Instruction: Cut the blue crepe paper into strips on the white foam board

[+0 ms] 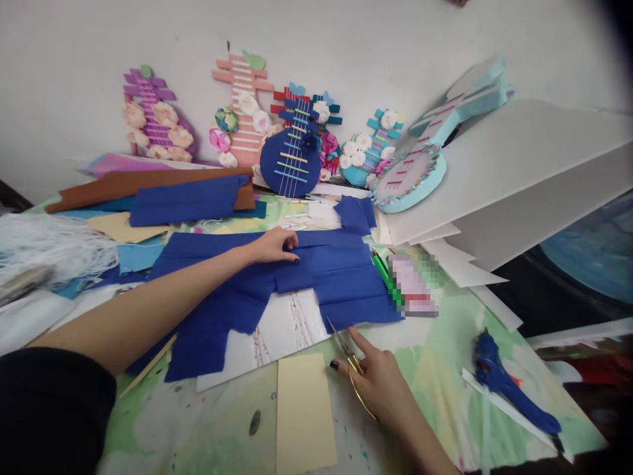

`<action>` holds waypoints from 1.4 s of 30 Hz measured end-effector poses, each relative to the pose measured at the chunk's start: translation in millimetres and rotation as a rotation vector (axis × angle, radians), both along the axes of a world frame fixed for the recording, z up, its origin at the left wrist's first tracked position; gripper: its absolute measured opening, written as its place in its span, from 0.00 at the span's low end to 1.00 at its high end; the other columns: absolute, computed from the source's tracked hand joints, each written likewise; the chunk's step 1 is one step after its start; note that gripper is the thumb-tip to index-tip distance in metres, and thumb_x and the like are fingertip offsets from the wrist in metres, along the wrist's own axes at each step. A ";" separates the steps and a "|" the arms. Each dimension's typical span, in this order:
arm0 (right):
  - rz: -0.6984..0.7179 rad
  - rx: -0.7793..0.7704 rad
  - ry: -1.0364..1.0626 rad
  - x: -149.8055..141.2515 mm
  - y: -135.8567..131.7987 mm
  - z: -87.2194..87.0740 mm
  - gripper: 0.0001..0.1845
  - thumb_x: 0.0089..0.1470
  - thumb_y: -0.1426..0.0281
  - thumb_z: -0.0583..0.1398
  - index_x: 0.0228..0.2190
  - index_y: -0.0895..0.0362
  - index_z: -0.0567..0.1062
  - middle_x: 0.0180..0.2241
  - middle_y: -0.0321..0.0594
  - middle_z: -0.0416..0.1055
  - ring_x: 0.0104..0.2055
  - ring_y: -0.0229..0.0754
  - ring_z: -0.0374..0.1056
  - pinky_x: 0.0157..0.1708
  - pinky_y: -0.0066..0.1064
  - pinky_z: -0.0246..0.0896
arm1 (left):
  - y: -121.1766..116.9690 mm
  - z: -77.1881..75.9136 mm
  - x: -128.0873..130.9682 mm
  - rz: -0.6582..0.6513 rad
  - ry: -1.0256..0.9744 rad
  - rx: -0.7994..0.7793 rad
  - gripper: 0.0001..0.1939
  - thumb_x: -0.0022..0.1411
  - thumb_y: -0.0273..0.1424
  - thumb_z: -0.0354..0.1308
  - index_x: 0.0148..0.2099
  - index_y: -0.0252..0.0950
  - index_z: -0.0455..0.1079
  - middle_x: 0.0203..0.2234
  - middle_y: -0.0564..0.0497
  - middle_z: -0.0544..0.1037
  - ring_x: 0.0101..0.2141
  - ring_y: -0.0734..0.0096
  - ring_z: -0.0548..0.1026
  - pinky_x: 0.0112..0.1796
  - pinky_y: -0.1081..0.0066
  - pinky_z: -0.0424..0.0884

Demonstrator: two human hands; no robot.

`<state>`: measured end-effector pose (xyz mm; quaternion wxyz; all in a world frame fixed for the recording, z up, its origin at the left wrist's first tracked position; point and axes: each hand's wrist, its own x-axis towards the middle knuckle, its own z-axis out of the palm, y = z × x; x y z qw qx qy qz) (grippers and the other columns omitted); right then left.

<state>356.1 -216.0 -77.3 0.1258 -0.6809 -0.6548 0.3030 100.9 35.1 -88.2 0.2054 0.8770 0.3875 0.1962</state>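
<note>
Blue crepe paper [341, 277] lies in wide, overlapping pieces over a white board [291, 323] with brownish streaks. My left hand [274, 246] is on this paper near its middle, fingers curled and thumb against a folded part. In my right hand [380, 376] are small scissors [353, 361] with gold handles, their tips touching or just above the paper's lower edge. Under the scissors' side of the board, a pale yellow card [305, 415] lies flat. Part of the right fingers' grip on the handles is hidden.
Decorated guitar shapes, including a dark blue one [291, 158], lean against the wall. A blue glue gun [514, 386] lies at right, near white sheets [499, 171]. Green pens [386, 274] sit beside a blurred pink item [410, 284]. White string [54, 247] heaps at left.
</note>
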 end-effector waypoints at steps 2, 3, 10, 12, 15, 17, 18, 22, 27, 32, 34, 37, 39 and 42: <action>0.007 0.026 -0.027 0.3 -0.3 -1.9 0.33 0.53 0.60 0.55 0.57 0.63 0.66 0.14 0.34 0.63 0.22 0.42 0.58 0.28 0.30 0.54 | -0.5 -0.4 -3.2 -0.035 0.014 -0.029 0.17 0.46 0.40 0.65 0.35 0.33 0.70 0.26 0.51 0.74 0.28 0.70 0.71 0.31 0.73 0.65; 0.005 0.037 -0.027 1.0 -1.0 -3.2 0.32 0.53 0.60 0.55 0.57 0.62 0.67 0.14 0.34 0.63 0.21 0.42 0.57 0.27 0.29 0.54 | -0.5 -1.0 -4.7 -0.049 0.022 -0.044 0.16 0.47 0.39 0.65 0.34 0.33 0.70 0.26 0.51 0.74 0.28 0.70 0.71 0.31 0.74 0.65; 0.074 0.190 0.163 3.9 -8.3 -14.8 0.32 0.54 0.59 0.55 0.56 0.62 0.67 0.13 0.28 0.55 0.18 0.34 0.46 0.22 0.24 0.49 | 2.3 -4.7 -7.2 -0.103 0.062 -0.128 0.11 0.50 0.38 0.61 0.28 0.34 0.69 0.20 0.54 0.71 0.22 0.74 0.68 0.26 0.76 0.60; 0.090 0.190 0.169 0.9 -6.5 -13.8 0.35 0.55 0.59 0.54 0.60 0.64 0.60 0.13 0.26 0.53 0.18 0.34 0.45 0.22 0.24 0.49 | 3.4 -4.2 -6.6 -0.106 0.060 -0.148 0.11 0.50 0.37 0.60 0.28 0.34 0.69 0.19 0.54 0.71 0.22 0.74 0.67 0.26 0.76 0.60; 0.083 0.098 0.095 -4.0 -0.2 -8.1 0.39 0.54 0.59 0.55 0.62 0.65 0.54 0.12 0.27 0.56 0.20 0.36 0.48 0.24 0.26 0.51 | 6.0 -3.0 -6.8 -0.091 0.044 -0.172 0.11 0.51 0.38 0.60 0.29 0.34 0.70 0.21 0.53 0.72 0.24 0.74 0.68 0.27 0.76 0.61; 0.086 0.048 0.043 -6.1 3.8 -4.3 0.39 0.54 0.57 0.56 0.61 0.65 0.58 0.13 0.29 0.58 0.21 0.38 0.50 0.24 0.27 0.50 | 8.5 -2.2 -7.5 -0.067 0.027 -0.181 0.12 0.51 0.39 0.60 0.29 0.34 0.70 0.21 0.53 0.73 0.24 0.73 0.68 0.27 0.75 0.61; 0.087 0.036 0.027 -6.6 5.1 -3.1 0.38 0.53 0.57 0.56 0.60 0.65 0.59 0.13 0.30 0.59 0.22 0.39 0.51 0.24 0.28 0.49 | 9.9 -1.7 -8.0 -0.054 0.019 -0.183 0.13 0.51 0.40 0.60 0.29 0.34 0.70 0.21 0.53 0.73 0.24 0.73 0.68 0.27 0.75 0.61; 0.080 0.024 0.018 -7.5 5.5 -1.9 0.37 0.54 0.58 0.55 0.60 0.65 0.60 0.14 0.32 0.62 0.21 0.39 0.53 0.25 0.28 0.49 | 16.5 0.4 -10.2 -0.006 0.001 -0.180 0.13 0.49 0.40 0.60 0.29 0.34 0.70 0.21 0.53 0.72 0.24 0.73 0.68 0.27 0.75 0.61; 0.072 0.017 0.038 -7.7 3.8 -3.7 0.38 0.54 0.56 0.55 0.59 0.66 0.61 0.14 0.34 0.64 0.20 0.39 0.54 0.25 0.28 0.48 | 23.2 1.3 -13.5 0.020 0.012 -0.185 0.13 0.47 0.39 0.62 0.28 0.34 0.70 0.20 0.54 0.73 0.24 0.72 0.69 0.28 0.74 0.60; 0.080 0.037 0.025 -7.2 3.8 -6.4 0.37 0.54 0.56 0.54 0.59 0.67 0.62 0.14 0.35 0.65 0.19 0.38 0.54 0.24 0.28 0.48 | 26.1 0.3 -14.4 0.025 0.017 -0.193 0.12 0.46 0.38 0.63 0.28 0.34 0.71 0.20 0.53 0.74 0.24 0.72 0.70 0.28 0.75 0.61; 0.083 0.057 0.014 -7.1 3.6 -7.4 0.37 0.54 0.57 0.55 0.58 0.67 0.63 0.14 0.35 0.65 0.19 0.38 0.54 0.23 0.28 0.49 | 27.0 0.7 -14.1 0.031 0.013 -0.186 0.11 0.46 0.37 0.63 0.28 0.34 0.71 0.20 0.53 0.74 0.24 0.72 0.70 0.28 0.75 0.61; 0.091 0.078 0.011 -6.9 3.3 -8.3 0.36 0.54 0.57 0.55 0.58 0.66 0.63 0.13 0.35 0.65 0.18 0.38 0.54 0.23 0.28 0.49 | 28.6 2.3 -14.0 0.040 0.008 -0.172 0.11 0.47 0.37 0.63 0.28 0.34 0.71 0.20 0.53 0.74 0.24 0.72 0.70 0.28 0.75 0.60; 0.092 0.089 0.006 -6.5 3.1 -8.9 0.36 0.54 0.57 0.55 0.58 0.66 0.63 0.14 0.35 0.66 0.18 0.39 0.55 0.23 0.28 0.50 | 29.4 3.4 -14.3 0.037 0.011 -0.171 0.11 0.46 0.37 0.63 0.28 0.34 0.72 0.20 0.53 0.74 0.24 0.72 0.70 0.27 0.75 0.60; 0.096 0.101 -0.006 -6.2 3.1 -9.6 0.36 0.54 0.56 0.54 0.58 0.65 0.63 0.14 0.36 0.67 0.19 0.39 0.56 0.23 0.28 0.51 | 30.1 4.2 -15.0 0.032 0.017 -0.173 0.11 0.47 0.37 0.62 0.28 0.34 0.72 0.20 0.53 0.75 0.24 0.72 0.70 0.28 0.75 0.60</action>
